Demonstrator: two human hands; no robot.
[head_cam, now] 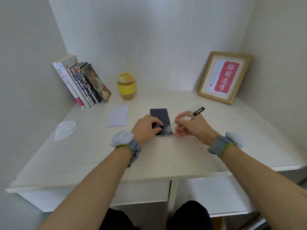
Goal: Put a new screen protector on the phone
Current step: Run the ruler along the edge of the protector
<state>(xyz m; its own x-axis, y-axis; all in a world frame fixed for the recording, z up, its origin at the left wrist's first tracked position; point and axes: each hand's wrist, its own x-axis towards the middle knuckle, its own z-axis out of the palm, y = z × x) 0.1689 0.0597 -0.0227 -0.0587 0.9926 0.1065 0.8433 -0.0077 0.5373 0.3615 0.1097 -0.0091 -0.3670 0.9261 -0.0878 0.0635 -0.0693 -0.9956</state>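
A dark phone [160,119] lies flat, screen up, near the middle of a pale wooden desk [166,155]. The left hand [146,128] rests on its near end, fingers curled down and pressing the phone against the desk. The right hand [192,125] pinches a clear screen protector [186,117] between thumb and fingertips, holding it tilted up to the phone's right; its lower corner appears to touch the phone's near right edge, with a printed tab at its far end.

The protector could land crooked, judging from its steep slant, if it is lowered before its edges line up with the phone. The left fingers sit on the glass and may leave smudges or block the protector's path. Dust could get trapped underneath.

To the left lie a white paper sheet [118,117] and a crumpled wipe [65,129]. Further back stand leaning books [83,82], a yellow cup [126,85] and a framed red calligraphy print [224,77].
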